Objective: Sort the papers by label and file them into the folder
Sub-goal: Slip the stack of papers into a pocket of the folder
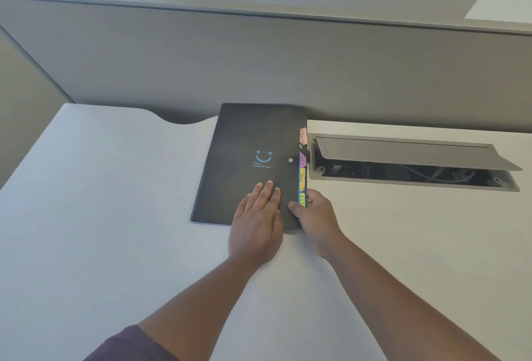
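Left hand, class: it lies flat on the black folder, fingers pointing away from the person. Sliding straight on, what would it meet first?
The left hand would probably cross bare folder cover first, reaching the blue smiley print; the snap button lies off to the right.

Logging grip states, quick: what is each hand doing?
Left hand: open, flat on the black folder.
Right hand: grips the folder's tabbed edge.

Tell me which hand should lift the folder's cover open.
Probably the right hand: it already pinches the folder at its tabbed opening edge, while the left hand lies flat on the cover, holding it down.
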{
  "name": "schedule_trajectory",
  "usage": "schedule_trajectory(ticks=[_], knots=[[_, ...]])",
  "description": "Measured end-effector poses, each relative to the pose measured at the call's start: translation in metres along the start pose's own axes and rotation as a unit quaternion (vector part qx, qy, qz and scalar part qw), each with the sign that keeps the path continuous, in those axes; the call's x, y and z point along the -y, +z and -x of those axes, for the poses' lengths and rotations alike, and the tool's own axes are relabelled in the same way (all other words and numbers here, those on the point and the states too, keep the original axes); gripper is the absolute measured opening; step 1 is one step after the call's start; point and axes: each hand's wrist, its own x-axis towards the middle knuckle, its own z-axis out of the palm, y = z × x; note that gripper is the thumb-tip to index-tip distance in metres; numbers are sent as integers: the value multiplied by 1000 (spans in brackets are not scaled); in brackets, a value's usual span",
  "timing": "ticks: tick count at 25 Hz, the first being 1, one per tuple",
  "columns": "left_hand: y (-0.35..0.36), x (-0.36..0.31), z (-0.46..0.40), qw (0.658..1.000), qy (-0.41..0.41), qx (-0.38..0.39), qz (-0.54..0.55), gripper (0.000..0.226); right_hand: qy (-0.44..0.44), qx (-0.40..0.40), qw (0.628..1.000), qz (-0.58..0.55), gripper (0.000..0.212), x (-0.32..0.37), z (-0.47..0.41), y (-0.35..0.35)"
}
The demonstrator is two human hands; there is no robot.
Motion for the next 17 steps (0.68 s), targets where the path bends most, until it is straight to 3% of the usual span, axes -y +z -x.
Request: schedule_trajectory(ticks=[4, 11, 14, 17], knots=[[-1, 1, 3, 998, -48, -32, 27, 51, -39, -10, 999, 17, 28, -3, 6, 0], [-20, -3, 60, 964, -265, -33, -4, 51, -66, -6, 995, 69, 29, -25, 36, -19], [-30, 2, 101, 957, -288, -26, 35, 51, -58, -2, 995, 82, 29, -37, 61, -30], [-38, 7, 143, 964, -258, -19, 57, 46, -51, 15, 994, 100, 19, -59, 88, -45]])
